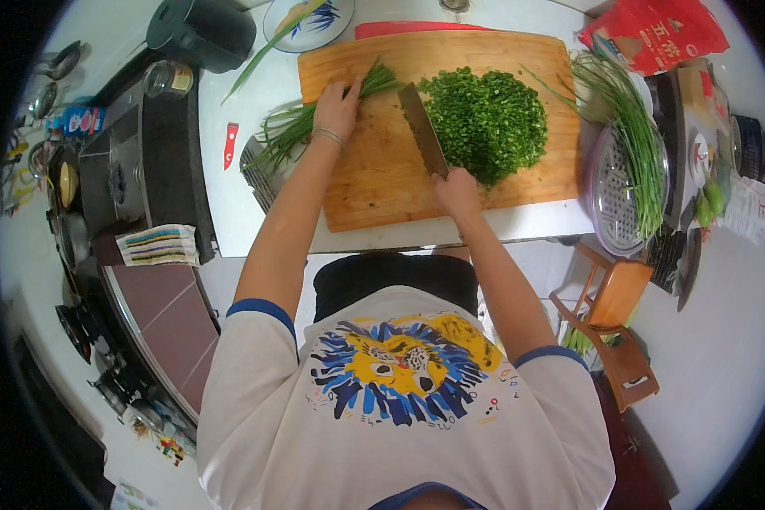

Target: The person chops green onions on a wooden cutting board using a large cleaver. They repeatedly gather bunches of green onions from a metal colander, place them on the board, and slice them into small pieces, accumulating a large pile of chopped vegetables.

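Observation:
My left hand (337, 110) presses down on a bunch of long green chives (285, 132), its fingers curled over the stalks. The cut ends (379, 78) stick out to the right of it, on the wooden cutting board (367, 183). In my right hand (457, 194) is the handle of a broad kitchen knife (422, 127), its dark blade pointing away from me and slightly left. The blade lies between the bunch and a large heap of finely chopped chives (489, 123), close to the heap's left edge.
Right of the board, a colander (608, 200) carries more long chives (642, 161). A red package (654, 36) lies at the far right. At the far left are a plate (336, 30) with a green stalk, a dark bin-like container (202, 34) and a glass jar (167, 78). A wooden chair (612, 293) stands below right.

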Available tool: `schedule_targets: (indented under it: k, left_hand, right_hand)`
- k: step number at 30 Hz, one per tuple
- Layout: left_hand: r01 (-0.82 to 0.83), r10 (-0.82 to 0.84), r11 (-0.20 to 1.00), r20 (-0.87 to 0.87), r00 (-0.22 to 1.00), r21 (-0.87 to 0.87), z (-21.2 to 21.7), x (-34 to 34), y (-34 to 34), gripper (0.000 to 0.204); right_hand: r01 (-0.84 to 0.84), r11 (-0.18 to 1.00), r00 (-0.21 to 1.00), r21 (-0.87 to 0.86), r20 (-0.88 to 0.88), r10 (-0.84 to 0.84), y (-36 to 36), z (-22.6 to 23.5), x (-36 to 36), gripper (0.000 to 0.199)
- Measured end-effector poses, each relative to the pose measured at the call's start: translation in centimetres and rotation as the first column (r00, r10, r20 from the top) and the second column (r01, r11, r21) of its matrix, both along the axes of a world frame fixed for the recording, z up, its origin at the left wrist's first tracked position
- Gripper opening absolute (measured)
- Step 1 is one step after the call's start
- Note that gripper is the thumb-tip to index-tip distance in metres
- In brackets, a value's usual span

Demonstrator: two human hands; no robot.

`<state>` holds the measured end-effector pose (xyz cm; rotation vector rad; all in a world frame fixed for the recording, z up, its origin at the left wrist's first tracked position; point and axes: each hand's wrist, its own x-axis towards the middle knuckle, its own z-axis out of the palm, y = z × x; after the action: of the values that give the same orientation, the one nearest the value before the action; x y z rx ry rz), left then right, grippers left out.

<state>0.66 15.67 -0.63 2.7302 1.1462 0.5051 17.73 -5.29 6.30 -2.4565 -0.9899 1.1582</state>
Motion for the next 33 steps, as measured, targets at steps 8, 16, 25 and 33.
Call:
schedule_targets:
  k: [8,16,25,33]
  left_hand:
    - [0.012,-0.012,0.996,-0.006,1.000,-0.089,1.4,0.2,-4.1,0.048]
    - [0.136,-0.135,0.991,0.040,0.990,-0.019,1.6,-0.7,-11.3,0.051]
    - [0.037,-0.043,0.991,-0.044,0.998,-0.128,3.8,0.8,-15.7,0.068]
    - [0.281,-0.282,0.960,0.070,0.957,0.018,2.3,2.2,-13.6,0.055]
  right_hand:
    - [0.022,0.999,1.000,-0.023,0.023,-0.021,0.3,0.8,2.9,0.030]
    - [0.034,0.999,0.998,0.012,0.056,-0.034,0.2,-0.4,3.6,0.031]
    - [-0.042,0.994,0.999,0.098,0.010,0.041,-0.1,-0.3,4.1,0.030]
    - [-0.104,0.986,0.990,0.131,0.114,0.089,-1.2,0.8,3.0,0.031]
